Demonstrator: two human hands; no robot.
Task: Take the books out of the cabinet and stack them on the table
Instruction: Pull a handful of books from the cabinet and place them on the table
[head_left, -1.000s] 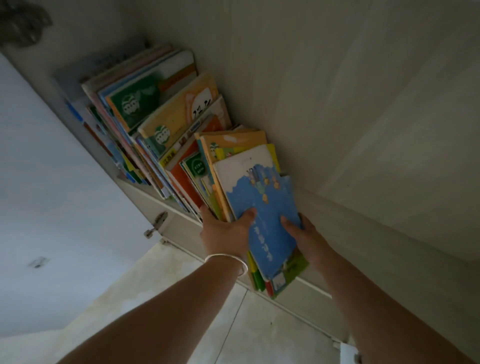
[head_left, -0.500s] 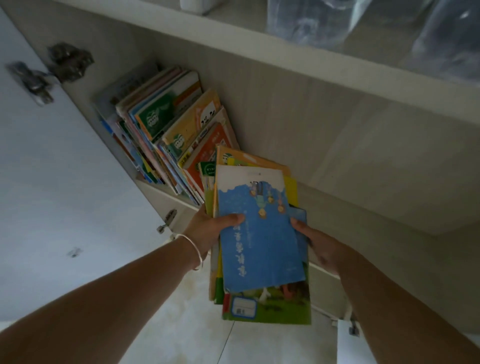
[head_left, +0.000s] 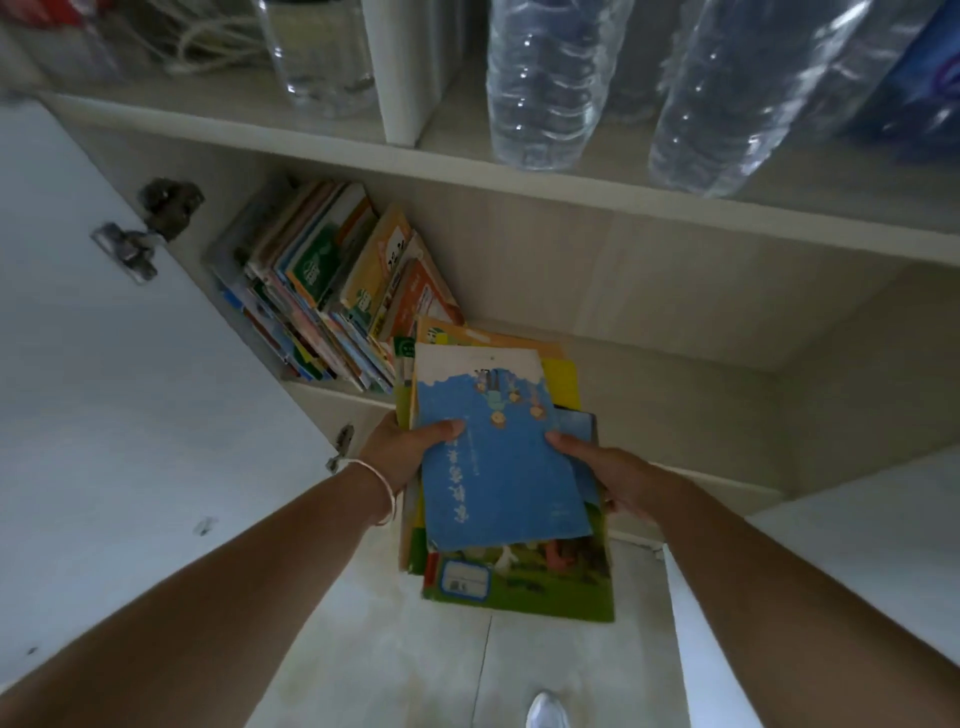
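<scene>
A bundle of several thin books (head_left: 498, 467) with a blue and white cover on top is held out in front of the lower cabinet shelf. My left hand (head_left: 402, 449) grips its left edge, thumb on the cover. My right hand (head_left: 618, 480) grips the right edge, thumb on top and fingers hidden underneath. A green book pokes out at the bundle's near end. Several more books (head_left: 322, 291) lean in a row at the left end of the shelf. The table is not in view.
The open white cabinet door (head_left: 114, 374) with its hinge (head_left: 156, 223) stands at left; another white door (head_left: 831, 582) is at right. The upper shelf (head_left: 467, 156) carries clear plastic bottles (head_left: 550, 78) and a jar. Pale floor tiles and a shoe (head_left: 545, 712) lie below.
Both hands have drawn the bundle out of the shelf and toward me, away from the leaning row. The view has tilted up, showing the upper shelf and bottles.
</scene>
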